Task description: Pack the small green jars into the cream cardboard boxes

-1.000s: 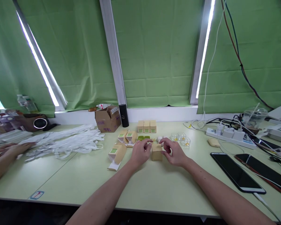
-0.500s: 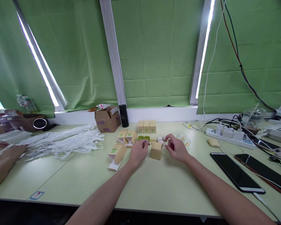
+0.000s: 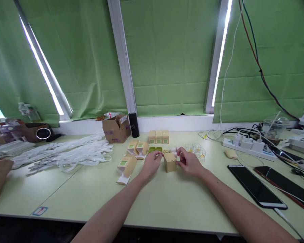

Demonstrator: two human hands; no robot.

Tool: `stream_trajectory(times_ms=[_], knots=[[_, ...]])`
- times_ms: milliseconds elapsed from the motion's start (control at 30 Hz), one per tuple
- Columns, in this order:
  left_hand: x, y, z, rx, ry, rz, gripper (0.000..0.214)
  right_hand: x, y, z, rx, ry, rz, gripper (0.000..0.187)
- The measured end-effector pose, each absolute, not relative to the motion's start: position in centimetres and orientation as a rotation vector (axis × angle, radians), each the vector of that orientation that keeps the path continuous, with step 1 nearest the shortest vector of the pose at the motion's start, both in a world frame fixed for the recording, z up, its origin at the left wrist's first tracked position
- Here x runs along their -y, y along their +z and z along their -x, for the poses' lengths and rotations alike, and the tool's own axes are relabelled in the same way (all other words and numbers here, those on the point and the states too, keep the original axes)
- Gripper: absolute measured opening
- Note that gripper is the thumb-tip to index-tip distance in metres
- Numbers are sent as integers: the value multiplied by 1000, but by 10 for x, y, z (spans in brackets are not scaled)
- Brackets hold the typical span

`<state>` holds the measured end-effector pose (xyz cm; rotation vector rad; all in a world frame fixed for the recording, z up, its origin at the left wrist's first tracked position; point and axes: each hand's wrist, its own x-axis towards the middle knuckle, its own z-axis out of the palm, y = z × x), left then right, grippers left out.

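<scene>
A small closed kraft cardboard box stands on the table between my hands. My right hand has its thumb and fingers curled at the box's right side, the thumb against it. My left hand is beside the far left corner, fingers pinched together; whatever they may hold is too small to make out. Just beyond are a green tray, small gold-coloured pieces and white pieces, partly hidden. Clear cups with gold bits lie past my right hand. An open-flapped box lies left of my left hand.
Two more open boxes lie at left, and three closed boxes stand at the back. White straps cover the left side, near another person's hand. Phones, cables and a power strip occupy the right.
My right hand has moved left onto the box, which has turned and shifted slightly right. My left hand has barely moved. The other person's hand at far left has drawn back left.
</scene>
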<state>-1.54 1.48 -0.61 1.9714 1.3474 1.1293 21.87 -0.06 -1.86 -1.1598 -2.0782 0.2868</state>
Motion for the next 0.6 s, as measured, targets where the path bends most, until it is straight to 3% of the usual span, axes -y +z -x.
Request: stream_trajectory(times_ms=[133, 333, 600], knots=[[-16, -8, 15, -1356, 1112, -1966, 25, -9, -27, -220, 1965, 249, 1287, 14], [-18, -13, 13, -1292, 1061, -1961, 18, -16, -36, -216, 1924, 177, 1492, 13], [-13, -4, 15, -1573, 1074, -1977, 16, -13, -31, -217, 2066, 146, 1635, 15]])
